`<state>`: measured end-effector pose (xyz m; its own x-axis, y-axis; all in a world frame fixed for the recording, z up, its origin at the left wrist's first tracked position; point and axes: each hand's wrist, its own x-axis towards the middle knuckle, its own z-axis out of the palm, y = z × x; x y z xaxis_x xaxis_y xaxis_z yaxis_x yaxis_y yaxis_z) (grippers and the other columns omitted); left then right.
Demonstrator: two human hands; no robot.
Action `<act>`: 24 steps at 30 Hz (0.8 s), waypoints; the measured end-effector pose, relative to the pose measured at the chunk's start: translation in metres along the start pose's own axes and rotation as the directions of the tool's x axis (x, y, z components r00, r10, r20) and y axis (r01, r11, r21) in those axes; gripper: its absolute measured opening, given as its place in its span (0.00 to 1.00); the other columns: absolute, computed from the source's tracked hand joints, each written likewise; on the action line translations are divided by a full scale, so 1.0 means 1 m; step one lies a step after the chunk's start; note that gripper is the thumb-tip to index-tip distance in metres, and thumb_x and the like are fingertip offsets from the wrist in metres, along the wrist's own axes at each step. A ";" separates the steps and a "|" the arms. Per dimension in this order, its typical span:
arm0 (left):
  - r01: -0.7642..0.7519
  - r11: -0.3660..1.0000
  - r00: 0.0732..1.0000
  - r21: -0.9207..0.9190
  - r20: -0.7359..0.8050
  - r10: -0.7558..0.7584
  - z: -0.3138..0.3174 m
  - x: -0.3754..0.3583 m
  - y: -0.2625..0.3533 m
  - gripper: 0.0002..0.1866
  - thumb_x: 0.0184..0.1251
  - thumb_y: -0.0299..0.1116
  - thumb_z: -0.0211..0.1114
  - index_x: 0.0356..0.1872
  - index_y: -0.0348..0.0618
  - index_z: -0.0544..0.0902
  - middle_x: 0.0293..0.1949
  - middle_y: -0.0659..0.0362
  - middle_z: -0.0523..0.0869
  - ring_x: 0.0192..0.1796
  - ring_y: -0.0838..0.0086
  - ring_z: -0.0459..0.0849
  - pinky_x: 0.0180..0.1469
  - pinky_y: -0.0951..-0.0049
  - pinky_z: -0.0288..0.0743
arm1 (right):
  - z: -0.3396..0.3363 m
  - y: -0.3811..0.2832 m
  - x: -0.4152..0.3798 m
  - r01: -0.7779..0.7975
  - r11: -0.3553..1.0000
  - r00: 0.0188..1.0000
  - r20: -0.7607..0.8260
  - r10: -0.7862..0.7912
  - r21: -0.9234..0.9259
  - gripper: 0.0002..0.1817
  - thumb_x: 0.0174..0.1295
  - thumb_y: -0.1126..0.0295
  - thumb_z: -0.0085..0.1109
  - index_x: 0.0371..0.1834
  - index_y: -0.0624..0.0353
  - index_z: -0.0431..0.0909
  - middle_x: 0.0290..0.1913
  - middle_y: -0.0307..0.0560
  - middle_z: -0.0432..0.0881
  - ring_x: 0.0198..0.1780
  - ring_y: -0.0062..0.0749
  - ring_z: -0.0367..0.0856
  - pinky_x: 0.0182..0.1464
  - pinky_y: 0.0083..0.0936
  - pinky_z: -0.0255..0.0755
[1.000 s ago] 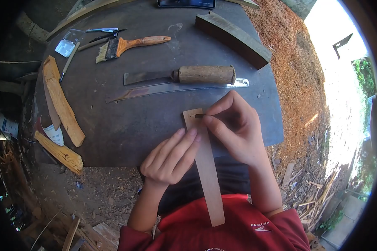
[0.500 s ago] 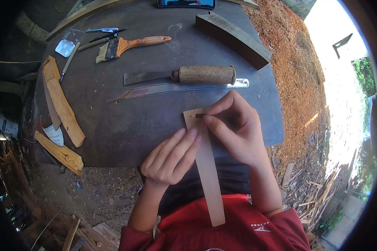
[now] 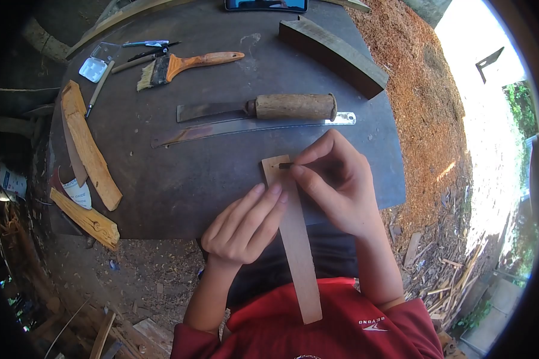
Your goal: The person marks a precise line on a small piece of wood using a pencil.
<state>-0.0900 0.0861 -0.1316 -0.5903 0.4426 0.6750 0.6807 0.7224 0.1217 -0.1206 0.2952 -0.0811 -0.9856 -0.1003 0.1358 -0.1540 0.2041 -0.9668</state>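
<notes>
A long, thin wooden strip [image 3: 296, 254] runs from the table toward my red shirt, its far end on the dark tabletop. The fingers of my left hand [image 3: 245, 224] lie close together over its left edge, holding it; the thumb is hidden. My right hand [image 3: 338, 185] is closed in a pinch between thumb and forefinger. Between those fingertips is a small dark piece [image 3: 285, 166], whose tip touches the strip near its far end. Small dark marks show on the wood beside that tip. Most of the piece is covered by my fingers.
Beyond my hands lie a wooden-handled chisel [image 3: 293, 107] and a metal ruler [image 3: 251, 125]. Farther back are a paintbrush [image 3: 191, 61] and a curved wood block [image 3: 335, 57]. Rough wood pieces [image 3: 90, 143] lie at the left. Sawdust [image 3: 428, 119] covers the ground right of the table [image 3: 179, 179].
</notes>
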 end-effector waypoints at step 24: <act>-0.004 1.000 1.000 0.007 -0.015 0.005 0.001 0.001 0.000 0.11 0.73 0.31 0.67 0.50 0.52 0.95 0.54 0.65 0.95 0.52 0.73 0.95 0.48 0.77 0.90 | 0.001 0.000 0.000 -0.004 1.000 1.000 -0.007 0.004 0.011 0.06 0.71 0.74 0.68 0.43 0.65 0.81 0.37 0.43 0.89 0.40 0.18 0.88 0.43 0.21 0.79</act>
<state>-0.0913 0.0868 -0.1318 -0.5807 0.4379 0.6863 0.6804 0.7240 0.1137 -0.1200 0.2943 -0.0810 -0.9867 -0.0923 0.1335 -0.1493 0.1937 -0.9696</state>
